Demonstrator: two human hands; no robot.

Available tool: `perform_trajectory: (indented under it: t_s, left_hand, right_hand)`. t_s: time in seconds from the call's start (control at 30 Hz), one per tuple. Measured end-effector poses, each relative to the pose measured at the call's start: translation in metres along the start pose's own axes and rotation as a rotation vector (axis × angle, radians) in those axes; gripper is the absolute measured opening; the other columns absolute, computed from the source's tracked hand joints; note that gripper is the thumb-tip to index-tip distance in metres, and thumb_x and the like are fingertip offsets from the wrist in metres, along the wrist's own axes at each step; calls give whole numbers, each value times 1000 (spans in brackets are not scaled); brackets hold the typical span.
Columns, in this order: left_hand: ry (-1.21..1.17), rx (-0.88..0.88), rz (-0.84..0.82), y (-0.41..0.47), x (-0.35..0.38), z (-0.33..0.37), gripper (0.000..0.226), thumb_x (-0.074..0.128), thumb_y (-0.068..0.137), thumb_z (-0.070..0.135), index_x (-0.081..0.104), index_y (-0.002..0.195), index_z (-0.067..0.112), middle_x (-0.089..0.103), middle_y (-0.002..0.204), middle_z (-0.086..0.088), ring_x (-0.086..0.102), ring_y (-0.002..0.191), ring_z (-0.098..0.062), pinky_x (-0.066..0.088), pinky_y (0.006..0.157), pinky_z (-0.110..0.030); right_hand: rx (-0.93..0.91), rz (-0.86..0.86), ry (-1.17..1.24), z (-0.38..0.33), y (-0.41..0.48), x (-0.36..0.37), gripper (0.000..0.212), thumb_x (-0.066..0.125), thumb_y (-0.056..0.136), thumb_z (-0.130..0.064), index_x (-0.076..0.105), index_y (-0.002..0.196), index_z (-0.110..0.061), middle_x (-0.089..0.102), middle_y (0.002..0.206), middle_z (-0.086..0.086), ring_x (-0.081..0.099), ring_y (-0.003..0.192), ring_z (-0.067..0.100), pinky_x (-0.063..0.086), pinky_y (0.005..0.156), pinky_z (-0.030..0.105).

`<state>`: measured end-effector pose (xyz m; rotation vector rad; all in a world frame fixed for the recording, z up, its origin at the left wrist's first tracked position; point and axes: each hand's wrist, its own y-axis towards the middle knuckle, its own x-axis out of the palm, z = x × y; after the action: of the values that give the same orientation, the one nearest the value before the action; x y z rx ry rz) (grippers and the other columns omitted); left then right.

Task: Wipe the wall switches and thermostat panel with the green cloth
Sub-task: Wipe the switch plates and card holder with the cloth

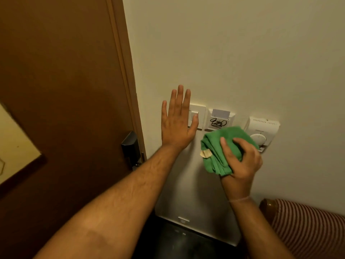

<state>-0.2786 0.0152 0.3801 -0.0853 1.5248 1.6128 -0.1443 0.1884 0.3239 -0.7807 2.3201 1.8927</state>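
Observation:
Three white fixtures sit in a row on the cream wall: a switch plate, a key-card holder with a black scribble on its front, and a thermostat panel with a round dial. My left hand lies flat on the wall with fingers spread, its thumb over the left part of the switch plate. My right hand grips a bunched green cloth with a small tan tag, pressed against the wall just below the card holder and over the thermostat's lower left corner.
A brown wooden door with a dark lock handle stands to the left, its frame close to my left hand. A red-and-white striped cushion sits at lower right. A low wall outlet is below.

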Motion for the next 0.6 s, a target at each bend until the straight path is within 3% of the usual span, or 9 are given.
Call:
perform_trajectory:
  t_s: [0.13,0.33,0.47,0.53,0.6]
  left_hand:
    - [25,104,49,41,1,-1,77,43,113,43,10,179,17,-11,185,-3,-8,172,-21,-3,139,-51]
    - [83,258,128,97,11,-1,68,39,117,37,16,178,18,12,185,-14,10,173,-31,10,140,-56]
    - [110,331,182,115,18,-11,69,40,118,35,10,178,19,14,183,-15,-7,171,-24,2,140,-50]
    - [144,359,185,118,22,-17,71,40,118,36,6,178,21,10,182,-13,-16,168,-21,-3,139,-48]
    - [155,376,189,121,25,-22,67,42,117,35,15,177,21,10,181,-11,-20,167,-21,-5,139,-47]
  right_hand:
    - [-133,-87,-97,18,16,30,52,77,92,-35,67,143,-25,54,136,9,53,125,35,39,100,48]
    - [-182,-170,-207,45,10,53,61,85,86,-30,66,143,-24,53,131,8,55,118,34,41,94,46]
    - [-100,-151,-228,50,0,58,69,94,77,-22,69,141,-17,54,127,11,53,115,35,42,90,46]
    - [-56,-120,-237,51,-3,61,64,90,81,-18,69,141,-15,53,126,12,52,114,35,39,89,44]
    - [0,-91,-237,50,-1,65,57,80,86,-23,68,141,-15,51,127,11,51,114,35,38,89,43]
